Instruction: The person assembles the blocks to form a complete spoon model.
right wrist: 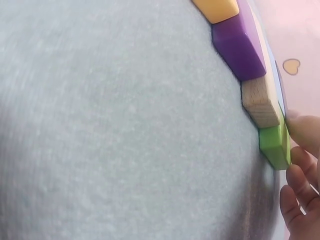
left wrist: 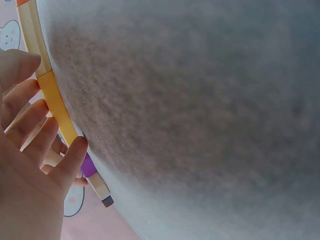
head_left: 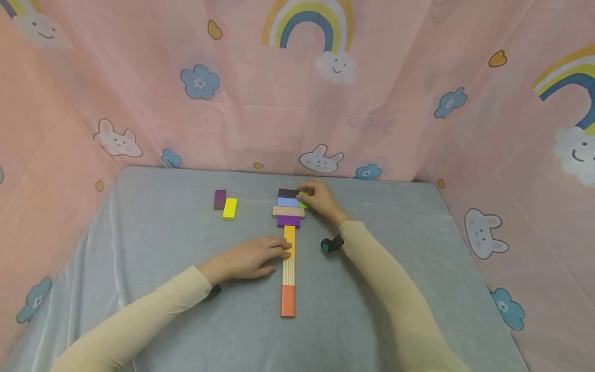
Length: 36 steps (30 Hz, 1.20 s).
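Note:
A row of wooden blocks runs away from me along the middle of the table. My left hand lies with relaxed, spread fingers against the left side of the orange-yellow block. At the far end, my right hand pinches a green block between thumb and fingers. That block stands at the right of the blue block and black block, against the crosswise natural wood block. A purple block joins the wood block to the orange-yellow one.
Nearer to me, the row continues with a pale ridged block and an orange-red block. A dark purple block and a bright yellow block lie apart at the left. Pink printed cloth hangs behind the grey-covered table.

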{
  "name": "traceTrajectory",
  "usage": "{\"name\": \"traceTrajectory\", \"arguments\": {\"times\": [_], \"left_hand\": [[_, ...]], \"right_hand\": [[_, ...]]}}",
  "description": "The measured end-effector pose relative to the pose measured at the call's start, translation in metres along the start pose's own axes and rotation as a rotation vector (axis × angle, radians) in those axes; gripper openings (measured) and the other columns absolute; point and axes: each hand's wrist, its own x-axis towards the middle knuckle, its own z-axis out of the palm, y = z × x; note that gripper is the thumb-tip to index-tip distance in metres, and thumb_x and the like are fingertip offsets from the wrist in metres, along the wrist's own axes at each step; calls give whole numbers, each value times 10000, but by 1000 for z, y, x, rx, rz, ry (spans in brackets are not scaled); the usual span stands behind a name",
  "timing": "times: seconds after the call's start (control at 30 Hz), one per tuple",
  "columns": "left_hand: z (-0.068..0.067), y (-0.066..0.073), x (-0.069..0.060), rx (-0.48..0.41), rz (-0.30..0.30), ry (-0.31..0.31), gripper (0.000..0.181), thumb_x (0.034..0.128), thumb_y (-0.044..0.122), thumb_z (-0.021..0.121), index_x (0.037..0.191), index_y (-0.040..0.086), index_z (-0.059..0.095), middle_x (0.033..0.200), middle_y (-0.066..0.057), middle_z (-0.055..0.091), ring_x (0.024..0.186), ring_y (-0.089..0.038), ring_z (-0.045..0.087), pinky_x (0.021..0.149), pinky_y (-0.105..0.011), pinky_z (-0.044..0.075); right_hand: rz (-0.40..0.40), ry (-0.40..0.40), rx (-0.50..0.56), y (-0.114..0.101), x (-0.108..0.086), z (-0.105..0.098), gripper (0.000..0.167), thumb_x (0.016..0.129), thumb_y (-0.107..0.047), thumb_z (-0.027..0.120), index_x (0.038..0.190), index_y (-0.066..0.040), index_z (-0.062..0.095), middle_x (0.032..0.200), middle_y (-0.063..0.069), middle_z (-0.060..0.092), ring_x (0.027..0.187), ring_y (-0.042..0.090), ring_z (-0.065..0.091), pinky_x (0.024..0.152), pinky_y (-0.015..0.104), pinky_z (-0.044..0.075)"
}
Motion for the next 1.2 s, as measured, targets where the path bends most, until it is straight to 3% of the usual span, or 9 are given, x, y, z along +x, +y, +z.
{"name": "traceTrajectory", "arguments": {"times": [0.77, 0.93, 1.2], "left_hand": [[-2, 1, -1, -12, 6, 12, 411, 969, 223, 613, 1376, 195, 567, 1526, 2, 473, 1436, -186, 431, 1182, -385, 402], [-2, 1, -1, 1, 13, 30, 400, 963, 234, 624, 1359, 191, 582, 1508, -3, 493, 1417, -194, 454, 1167, -393, 420], [0, 2, 1, 14, -17, 21, 402, 965, 256, 623, 1362, 215, 580, 1508, 24, 488, 1424, -170, 440, 1187, -374, 397]], "right_hand": [[-13, 22, 17, 0, -4, -1, 286, 921, -208, 700, 1178, -83, 707, 1146, 104, 625, 912, 209, 514, 763, 265, 417], [-35, 26, 46, -1, -10, -2, 287, 914, -181, 704, 1178, -67, 698, 1147, 124, 602, 925, 222, 531, 804, 286, 448], [-93, 32, 36, -2, -34, -3, 297, 888, -177, 732, 1163, -69, 699, 1117, 117, 602, 1037, 258, 556, 953, 432, 472]]}}
